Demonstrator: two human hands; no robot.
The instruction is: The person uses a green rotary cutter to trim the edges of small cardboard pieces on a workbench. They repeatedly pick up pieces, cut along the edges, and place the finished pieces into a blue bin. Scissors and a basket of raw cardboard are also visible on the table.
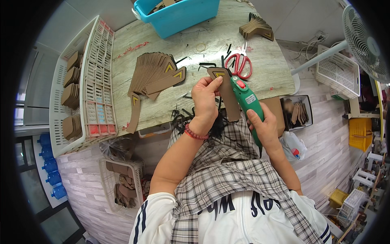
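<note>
My left hand (205,97) pinches a flat brown strip (230,99) near its top, thumb beside a yellow chevron mark on the dark-edged, angled end. Wrapped in my right hand (265,127) is a green handheld power tool (245,96) with a red switch. The tool's head lies against or very close to the strip's right edge; exact contact is hard to tell. Beyond it rest red-handled scissors (243,67). Left of my hands, similar strips (148,75) lie fanned out on the table. Black trimmings (213,126) collect at the table edge and on my lap.
A blue bin (178,20) stands at the table's far side, with another stack of brown pieces (258,28) at far right. White crates (97,81) flank the left edge. A fan (361,34) stands right; a black box (308,112) of brown pieces sits below it.
</note>
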